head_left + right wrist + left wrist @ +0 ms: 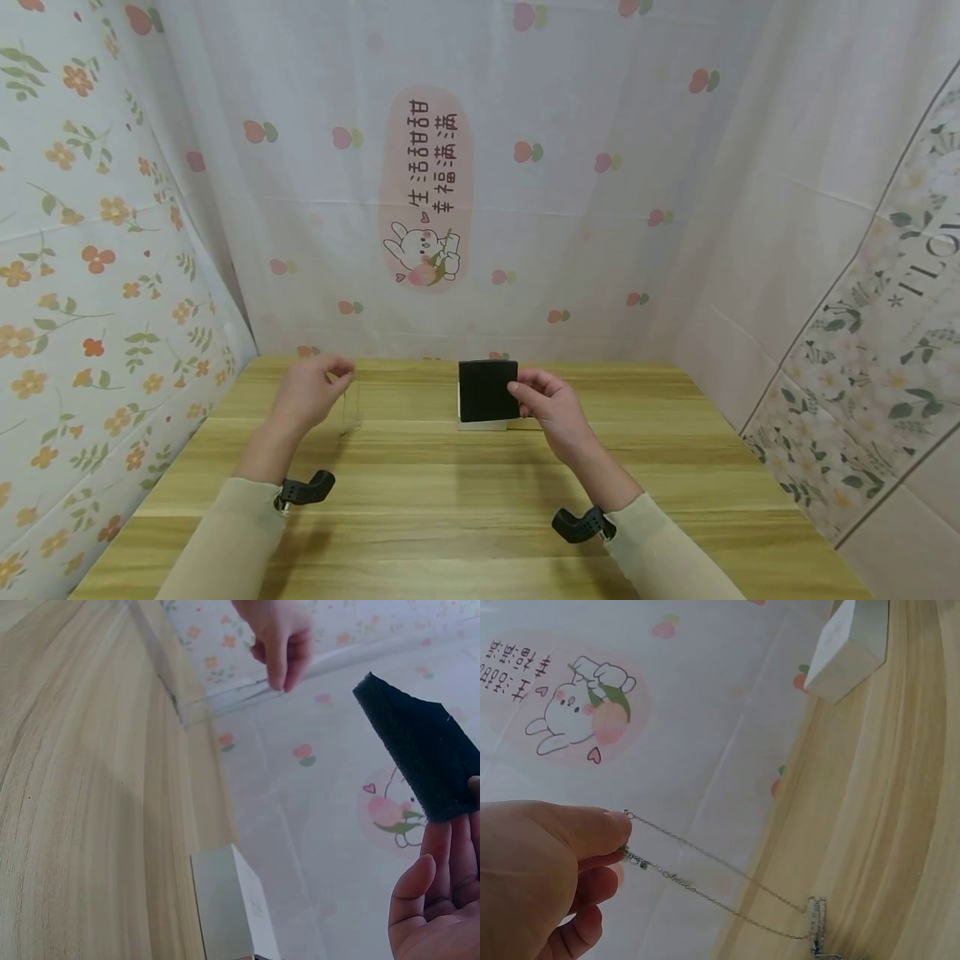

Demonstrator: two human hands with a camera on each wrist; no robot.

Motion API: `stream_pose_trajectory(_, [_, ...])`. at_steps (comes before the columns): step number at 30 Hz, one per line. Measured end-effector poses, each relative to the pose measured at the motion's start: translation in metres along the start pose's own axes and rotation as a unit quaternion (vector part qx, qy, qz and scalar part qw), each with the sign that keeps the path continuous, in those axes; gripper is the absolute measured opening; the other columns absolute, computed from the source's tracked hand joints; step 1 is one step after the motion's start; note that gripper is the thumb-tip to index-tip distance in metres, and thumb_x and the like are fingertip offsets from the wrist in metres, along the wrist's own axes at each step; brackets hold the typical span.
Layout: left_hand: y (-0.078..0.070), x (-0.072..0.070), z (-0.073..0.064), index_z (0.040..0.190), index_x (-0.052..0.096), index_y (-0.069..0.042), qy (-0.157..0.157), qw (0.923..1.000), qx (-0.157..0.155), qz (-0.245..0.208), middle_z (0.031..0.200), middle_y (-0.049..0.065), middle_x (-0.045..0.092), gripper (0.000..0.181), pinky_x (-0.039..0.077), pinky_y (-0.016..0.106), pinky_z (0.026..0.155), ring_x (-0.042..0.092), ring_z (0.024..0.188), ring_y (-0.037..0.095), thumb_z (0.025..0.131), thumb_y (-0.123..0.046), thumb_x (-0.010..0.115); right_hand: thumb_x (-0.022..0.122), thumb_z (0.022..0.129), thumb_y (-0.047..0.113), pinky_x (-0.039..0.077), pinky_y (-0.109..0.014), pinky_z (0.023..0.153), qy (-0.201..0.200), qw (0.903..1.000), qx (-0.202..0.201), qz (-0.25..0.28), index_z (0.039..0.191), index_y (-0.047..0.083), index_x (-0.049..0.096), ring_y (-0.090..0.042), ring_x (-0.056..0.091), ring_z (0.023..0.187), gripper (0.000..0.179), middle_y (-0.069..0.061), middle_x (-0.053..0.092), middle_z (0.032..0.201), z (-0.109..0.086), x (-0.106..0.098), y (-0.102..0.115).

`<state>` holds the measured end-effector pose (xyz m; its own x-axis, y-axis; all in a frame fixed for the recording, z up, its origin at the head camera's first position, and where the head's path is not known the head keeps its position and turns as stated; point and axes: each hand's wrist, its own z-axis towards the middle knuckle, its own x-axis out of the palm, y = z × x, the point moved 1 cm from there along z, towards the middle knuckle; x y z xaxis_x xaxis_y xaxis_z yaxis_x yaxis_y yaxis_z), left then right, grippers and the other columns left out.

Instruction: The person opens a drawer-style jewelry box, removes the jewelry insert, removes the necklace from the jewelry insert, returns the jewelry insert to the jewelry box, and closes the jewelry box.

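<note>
My left hand point(309, 392) pinches a thin silver necklace point(819, 919) between thumb and fingertips. In the left wrist view its two chain strands run down from the fingers to a glittering bar-like pendant over the wooden table. My right hand point(555, 412) holds a flat black square pad point(487, 392) by its right edge, thumb on the near face. The pad looks like a foam box insert, with a fuzzy edge in the right wrist view. Behind and below it stands a white box point(221, 900), mostly hidden by the pad in the head view.
The wood-grain table point(405, 517) ends at a white curtain point(592, 100) with fruit prints and a rabbit drawing. Floral cloth point(97, 208) hangs at the left and another patterned sheet point(885, 333) at the right. Each wrist wears a black camera mount point(307, 490).
</note>
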<state>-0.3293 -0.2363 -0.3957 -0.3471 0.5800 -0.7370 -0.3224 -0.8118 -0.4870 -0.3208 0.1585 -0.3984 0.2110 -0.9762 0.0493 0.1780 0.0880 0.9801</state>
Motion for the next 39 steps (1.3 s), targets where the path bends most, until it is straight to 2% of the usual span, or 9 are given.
stream_pose_trajectory(11, [0.015,0.016,-0.007,0.112,0.081,-0.005,0.084,0.9959,-0.033,0.003,0.110,0.016,0.081,0.014,0.062,0.056,0.085,0.075,0.093,0.033,0.106,-0.015,0.073,0.070,0.107,0.008,0.055,-0.023,0.072,-0.006,1.0000,0.007,-0.003,0.109,0.012,0.074,-0.012,0.056,0.073,0.006,0.005,0.067,0.095,0.000,0.000,-0.003])
stream_pose_trajectory(19, [0.026,0.027,-0.012,0.106,0.080,-0.005,0.113,0.9931,-0.033,-0.002,0.106,0.014,0.080,0.009,0.061,0.058,0.089,0.074,0.096,0.032,0.104,-0.010,0.072,0.070,0.106,0.008,0.054,-0.022,0.071,-0.003,1.0000,0.004,-0.004,0.109,0.012,0.073,-0.013,0.055,0.073,0.006,0.004,0.065,0.092,0.000,0.000,-0.002])
stream_pose_trajectory(27, [0.036,0.036,-0.017,0.100,0.080,-0.005,0.151,0.9870,-0.052,-0.023,0.098,0.009,0.079,0.006,0.062,0.055,0.089,0.073,0.096,0.028,0.102,-0.007,0.074,0.070,0.107,0.010,0.054,-0.024,0.074,0.001,0.9999,0.010,-0.006,0.112,0.009,0.072,-0.014,0.054,0.074,0.006,0.004,0.066,0.094,-0.001,0.001,-0.001])
stream_pose_trajectory(33, [0.041,0.039,-0.019,0.094,0.079,-0.006,0.171,0.9842,-0.044,-0.014,0.094,0.007,0.079,0.007,0.061,0.050,0.086,0.071,0.090,0.023,0.100,-0.006,0.076,0.070,0.107,0.010,0.054,-0.025,0.075,0.000,0.9999,0.012,-0.010,0.114,0.007,0.072,-0.014,0.055,0.076,0.008,0.004,0.068,0.098,-0.001,0.002,-0.001])
stream_pose_trajectory(39, [0.046,0.041,-0.021,0.091,0.078,-0.008,0.178,0.9831,-0.042,0.002,0.095,0.007,0.078,0.009,0.061,0.049,0.086,0.071,0.089,0.022,0.099,-0.006,0.076,0.070,0.108,0.011,0.054,-0.025,0.076,0.000,0.9998,0.011,-0.016,0.117,0.005,0.071,-0.014,0.055,0.076,0.011,0.004,0.069,0.099,-0.001,0.001,-0.001])
